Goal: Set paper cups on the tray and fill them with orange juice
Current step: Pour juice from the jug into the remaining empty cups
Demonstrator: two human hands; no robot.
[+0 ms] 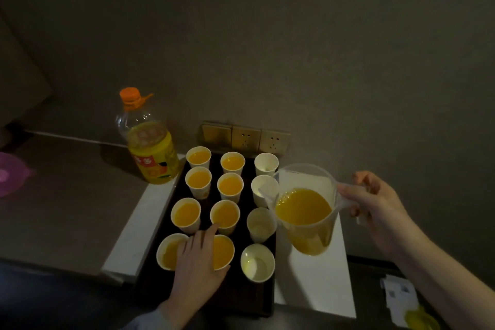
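Orange juice poured from a clear plastic jug [305, 209] into paper cups on a dark tray [257, 300].

Twelve cups are seen in three columns at centre frame; the two left columns are filled, while the right column, such as the empty cup [257, 262] at lower centre, is yet to be filled. The jug is grasped by its handle in the right hand [375, 203], tilted leftward with its spout over the second cup [263, 191] of that column. The left hand [199, 262] is laid open, palm down, over the near filled cups, gripping nothing. The jug is judged fairly heavy, best held by the handle. Thin paper walls are judged light, crushable and easily tipped.
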